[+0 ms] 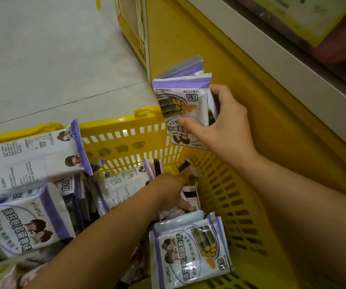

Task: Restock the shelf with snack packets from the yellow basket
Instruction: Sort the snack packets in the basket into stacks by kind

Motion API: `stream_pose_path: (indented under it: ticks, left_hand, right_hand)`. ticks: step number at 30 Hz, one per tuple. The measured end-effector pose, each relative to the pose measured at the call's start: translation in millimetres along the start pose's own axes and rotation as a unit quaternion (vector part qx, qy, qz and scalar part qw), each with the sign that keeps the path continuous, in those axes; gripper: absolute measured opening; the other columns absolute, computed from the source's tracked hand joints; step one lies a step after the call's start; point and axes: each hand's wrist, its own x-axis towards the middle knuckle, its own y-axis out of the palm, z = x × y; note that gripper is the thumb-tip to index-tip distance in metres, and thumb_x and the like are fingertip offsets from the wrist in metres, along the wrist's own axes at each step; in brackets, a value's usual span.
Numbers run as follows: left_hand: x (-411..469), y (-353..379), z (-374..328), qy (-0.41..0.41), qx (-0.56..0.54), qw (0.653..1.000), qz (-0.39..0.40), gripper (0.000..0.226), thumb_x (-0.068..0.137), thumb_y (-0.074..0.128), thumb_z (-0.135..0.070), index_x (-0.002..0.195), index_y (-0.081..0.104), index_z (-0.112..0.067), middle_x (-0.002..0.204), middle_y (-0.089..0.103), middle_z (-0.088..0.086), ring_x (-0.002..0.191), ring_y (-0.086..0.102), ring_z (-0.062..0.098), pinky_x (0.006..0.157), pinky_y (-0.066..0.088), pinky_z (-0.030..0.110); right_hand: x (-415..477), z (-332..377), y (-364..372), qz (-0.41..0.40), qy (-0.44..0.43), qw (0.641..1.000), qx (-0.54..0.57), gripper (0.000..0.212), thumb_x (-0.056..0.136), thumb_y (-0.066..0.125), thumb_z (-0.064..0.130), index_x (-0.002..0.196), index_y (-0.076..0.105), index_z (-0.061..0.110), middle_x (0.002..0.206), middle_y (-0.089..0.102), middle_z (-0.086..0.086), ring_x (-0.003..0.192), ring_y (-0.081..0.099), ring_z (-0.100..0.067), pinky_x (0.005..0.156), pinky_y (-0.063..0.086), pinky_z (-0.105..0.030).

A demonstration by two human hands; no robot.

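My right hand [223, 124] grips a small stack of purple-and-white snack packets [183, 105] above the far right corner of the yellow basket [124, 140]. My left hand [171, 188] reaches down into the basket, its fingers among pink-and-black packets [189, 197] near the right wall; whether it holds one is hidden. More purple-and-white packets lie in the basket: a pile on the left [32, 163] and a stack at the near right [191, 251].
A yellow shelf base [251, 90] runs along the right of the basket, with a white shelf edge [272, 49] above it. A second yellow basket [131, 28] stands on the grey tiled floor [53, 59] farther back.
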Motion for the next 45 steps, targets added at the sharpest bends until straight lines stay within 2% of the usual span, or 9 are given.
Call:
stream_pose_path:
  ticks: [5,9,17,22,26,32,37,40,45]
  left_hand:
    - [-5.4,2.5,-1.1,0.027,-0.031,0.999,-0.027,0.079,0.078,0.070,-0.056,0.144,0.040,-0.024,0.140,0.051,0.003,0.119,0.051,0.026,0.083,0.037,0.027]
    - [-10.0,0.4,-2.2,0.033,-0.035,0.998,-0.046,0.075,0.078,0.069,-0.056,0.142,0.040,-0.029,0.149,0.038,-0.001,0.121,0.050,0.026,0.089,0.045,0.032]
    - [-35.4,-9.1,-9.0,0.084,-0.014,0.980,-0.177,0.060,0.079,0.068,-0.053,0.131,0.049,-0.030,0.134,0.055,-0.003,0.119,0.048,0.018,0.095,0.040,0.032]
    - [-62.2,-21.3,-12.1,0.083,-0.139,0.937,-0.308,0.048,0.077,0.077,-0.038,0.118,0.059,-0.021,0.108,0.052,-0.011,0.098,0.048,0.008,0.082,0.038,0.023]
    - [-81.4,-31.5,-20.7,0.077,-0.202,0.903,-0.370,0.048,0.075,0.080,-0.028,0.117,0.060,-0.015,0.105,0.048,-0.013,0.092,0.046,0.001,0.077,0.036,0.012]
    - [-121.8,-52.1,-30.7,0.067,-0.232,0.863,-0.443,0.046,0.075,0.081,-0.023,0.115,0.058,-0.021,0.104,0.055,-0.005,0.089,0.053,0.007,0.076,0.046,0.023]
    - [-182.5,-66.9,-28.9,0.054,-0.191,0.890,-0.411,0.048,0.075,0.078,-0.037,0.115,0.052,-0.032,0.103,0.052,-0.015,0.091,0.051,0.001,0.076,0.045,0.020]
    - [-223.5,-63.5,-25.8,0.011,-0.153,0.919,-0.363,0.047,0.075,0.069,-0.056,0.115,0.047,-0.044,0.101,0.049,-0.031,0.093,0.050,-0.006,0.076,0.042,0.011]
    - [-269.1,-55.8,-27.8,-0.058,-0.078,0.967,-0.235,0.048,0.080,0.060,-0.062,0.117,0.052,-0.032,0.121,0.060,-0.008,0.103,0.057,0.011,0.087,0.050,0.037]
  right_hand:
    - [0.5,-0.6,-0.1,0.002,-0.005,1.000,-0.006,0.062,0.071,0.081,0.043,0.120,0.050,0.021,0.109,0.063,0.008,0.096,0.062,-0.006,0.076,0.056,-0.025]
    - [0.5,-1.1,-0.1,0.005,-0.007,1.000,-0.006,0.063,0.071,0.081,0.044,0.120,0.050,0.021,0.110,0.063,0.007,0.097,0.062,-0.006,0.077,0.056,-0.026]
    - [-0.7,-1.1,-0.9,0.015,-0.010,1.000,0.008,0.063,0.070,0.081,0.044,0.121,0.050,0.022,0.110,0.063,0.008,0.099,0.062,-0.006,0.078,0.057,-0.028]
    - [-3.8,2.8,-3.0,0.007,-0.004,0.999,0.031,0.064,0.070,0.082,0.039,0.122,0.051,0.020,0.112,0.063,0.006,0.102,0.062,-0.007,0.081,0.057,-0.033]
    - [-7.8,11.9,-7.2,0.012,0.001,0.999,0.033,0.063,0.070,0.083,0.037,0.122,0.052,0.019,0.112,0.063,0.005,0.101,0.062,-0.010,0.081,0.056,-0.038]
    - [-8.0,44.6,-24.3,0.018,-0.010,1.000,0.023,0.059,0.068,0.083,0.042,0.115,0.050,0.030,0.108,0.063,0.012,0.096,0.063,-0.004,0.079,0.057,-0.033]
    - [-24.1,65.0,-31.8,0.056,0.012,0.998,0.007,0.061,0.065,0.083,0.046,0.114,0.048,0.031,0.103,0.063,0.013,0.090,0.064,-0.004,0.075,0.058,-0.031]
    - [-42.2,69.3,-31.3,0.127,0.015,0.992,-0.018,0.063,0.066,0.084,0.043,0.116,0.050,0.026,0.103,0.065,0.006,0.087,0.066,-0.011,0.075,0.058,-0.040]
    - [-58.7,79.8,-27.8,0.199,-0.032,0.976,-0.077,0.064,0.063,0.082,0.050,0.114,0.052,0.027,0.099,0.063,0.007,0.083,0.063,-0.010,0.071,0.056,-0.043]
